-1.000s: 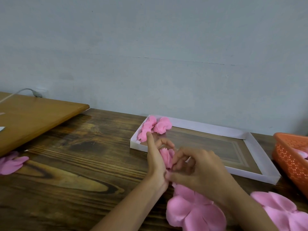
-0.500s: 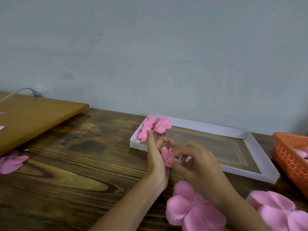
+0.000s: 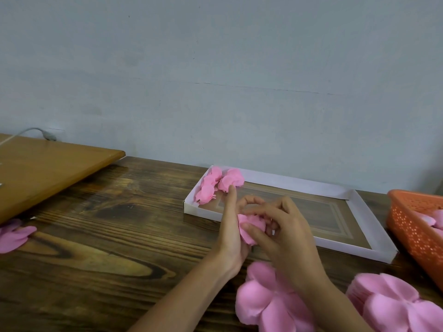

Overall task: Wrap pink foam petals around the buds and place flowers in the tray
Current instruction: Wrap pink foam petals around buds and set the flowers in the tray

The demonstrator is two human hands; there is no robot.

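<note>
1. A partly wrapped pink foam flower (image 3: pixel 251 224) is held between both hands, above the tabletop (image 3: pixel 119 236) and just in front of the tray's near rim.
2. The flower is grasped from its left by the left hand (image 3: pixel 231 238), with fingers curled over its top and one finger held straight up.
3. It is grasped from the right by the right hand (image 3: pixel 290 238), whose thumb is pressed against a petal.
4. The white tray (image 3: pixel 340 246) is set toward the tabletop's far edge, and finished flowers (image 3: pixel 217 185) are clustered in its far-left corner.
5. Two petal stacks (image 3: pixel 268 298) (image 3: pixel 398 307) are laid along the near edge, one partly covered by the right forearm.
6. An orange basket (image 3: pixel 412 231) holding pink pieces is placed at the right edge.
7. A loose petal piece (image 3: pixel 14 236) is seen at the left edge, just beside a lighter wooden board (image 3: pixel 48 168).
</note>
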